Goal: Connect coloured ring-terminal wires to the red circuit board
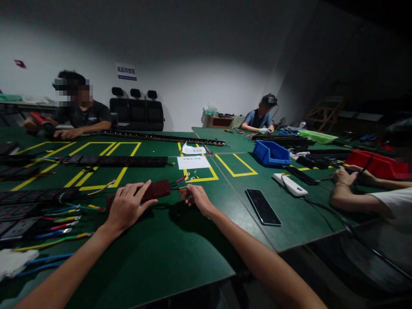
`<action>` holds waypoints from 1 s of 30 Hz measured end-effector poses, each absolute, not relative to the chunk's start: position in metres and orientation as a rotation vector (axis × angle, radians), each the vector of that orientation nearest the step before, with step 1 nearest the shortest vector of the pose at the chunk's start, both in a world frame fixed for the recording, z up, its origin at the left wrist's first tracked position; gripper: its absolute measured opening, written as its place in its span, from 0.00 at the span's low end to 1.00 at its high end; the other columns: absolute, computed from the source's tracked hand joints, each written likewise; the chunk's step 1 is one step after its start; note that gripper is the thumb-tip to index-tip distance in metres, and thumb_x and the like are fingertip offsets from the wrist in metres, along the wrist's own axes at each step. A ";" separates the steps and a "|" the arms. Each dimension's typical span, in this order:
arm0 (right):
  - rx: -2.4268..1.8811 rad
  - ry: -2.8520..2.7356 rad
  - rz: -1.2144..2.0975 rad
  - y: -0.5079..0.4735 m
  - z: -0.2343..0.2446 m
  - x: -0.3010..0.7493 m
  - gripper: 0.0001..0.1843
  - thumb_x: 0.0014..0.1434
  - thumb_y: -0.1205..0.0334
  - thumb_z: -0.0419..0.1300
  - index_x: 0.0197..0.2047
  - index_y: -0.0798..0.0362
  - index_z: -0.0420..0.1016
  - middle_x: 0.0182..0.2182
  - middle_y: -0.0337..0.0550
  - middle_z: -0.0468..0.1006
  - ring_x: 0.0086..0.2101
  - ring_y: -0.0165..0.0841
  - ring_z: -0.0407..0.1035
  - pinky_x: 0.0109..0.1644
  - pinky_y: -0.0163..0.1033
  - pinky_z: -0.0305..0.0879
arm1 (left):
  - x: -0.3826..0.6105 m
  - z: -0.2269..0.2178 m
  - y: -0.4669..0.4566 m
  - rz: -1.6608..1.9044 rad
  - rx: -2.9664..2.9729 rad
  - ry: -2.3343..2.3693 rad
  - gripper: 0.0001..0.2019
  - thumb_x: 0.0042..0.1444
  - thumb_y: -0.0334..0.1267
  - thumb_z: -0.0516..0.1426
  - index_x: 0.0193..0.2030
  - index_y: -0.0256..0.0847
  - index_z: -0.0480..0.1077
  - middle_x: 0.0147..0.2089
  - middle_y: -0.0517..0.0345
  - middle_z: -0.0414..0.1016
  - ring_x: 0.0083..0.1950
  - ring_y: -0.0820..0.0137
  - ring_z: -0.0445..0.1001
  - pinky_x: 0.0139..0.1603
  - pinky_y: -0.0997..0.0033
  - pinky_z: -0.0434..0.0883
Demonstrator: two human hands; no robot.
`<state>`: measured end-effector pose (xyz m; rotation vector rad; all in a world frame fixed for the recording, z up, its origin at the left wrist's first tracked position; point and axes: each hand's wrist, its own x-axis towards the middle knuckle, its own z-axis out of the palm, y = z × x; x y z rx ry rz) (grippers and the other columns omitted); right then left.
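Observation:
My left hand (128, 204) is wrapped over a dark red socket strip (157, 189) just above the green table, its thumb along the near edge. Coloured wires (176, 183) with ring terminals stick out of the strip's right end. Beside that end, my right hand (197, 198) has its fingers curled, with a yellow-green wire at the fingertips. The strip's left part is mostly hidden by my left hand. Left of it lie several black socket strips (22, 212) with blue, red and yellow-green wire ends (64, 219).
A long black strip (119, 161) lies beyond my hands, near white paper labels (193, 162). To the right are a phone (263, 207), a white power bank (289, 185), a blue bin (272, 153) and a red bin (373, 163). Co-workers sit left, far and right.

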<state>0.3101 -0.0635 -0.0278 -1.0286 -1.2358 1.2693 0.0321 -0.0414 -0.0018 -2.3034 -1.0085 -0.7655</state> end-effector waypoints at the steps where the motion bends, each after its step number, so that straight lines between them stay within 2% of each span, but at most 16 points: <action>1: -1.031 -1.237 1.265 -0.064 -0.027 0.310 0.26 0.58 0.43 0.54 0.39 0.58 0.82 0.29 0.46 0.79 0.23 0.28 0.66 0.23 0.32 0.59 | 0.032 -0.002 -0.041 -0.758 -2.301 -1.010 0.33 0.69 0.60 0.45 0.65 0.34 0.70 0.49 0.38 0.77 0.48 0.50 0.74 0.45 0.54 0.68; 9: -1.056 -1.263 1.225 -0.065 -0.025 0.309 0.25 0.59 0.45 0.54 0.37 0.58 0.81 0.29 0.45 0.79 0.22 0.27 0.63 0.23 0.31 0.56 | 0.032 -0.003 -0.042 -0.778 -2.328 -1.047 0.32 0.68 0.60 0.48 0.66 0.37 0.69 0.49 0.39 0.76 0.48 0.51 0.74 0.47 0.55 0.68; 19: -1.062 -1.240 1.246 -0.065 -0.025 0.308 0.24 0.57 0.47 0.54 0.37 0.58 0.81 0.28 0.44 0.78 0.22 0.26 0.62 0.23 0.31 0.54 | 0.033 -0.003 -0.042 -0.753 -2.289 -1.025 0.35 0.69 0.61 0.44 0.65 0.32 0.68 0.50 0.37 0.76 0.48 0.50 0.74 0.47 0.53 0.68; 30: -1.095 -1.277 1.175 -0.066 -0.024 0.309 0.23 0.60 0.49 0.52 0.36 0.59 0.82 0.28 0.44 0.78 0.22 0.27 0.63 0.22 0.32 0.52 | 0.034 -0.003 -0.043 -0.745 -2.293 -1.031 0.35 0.69 0.61 0.44 0.65 0.33 0.68 0.50 0.37 0.76 0.49 0.51 0.73 0.47 0.53 0.68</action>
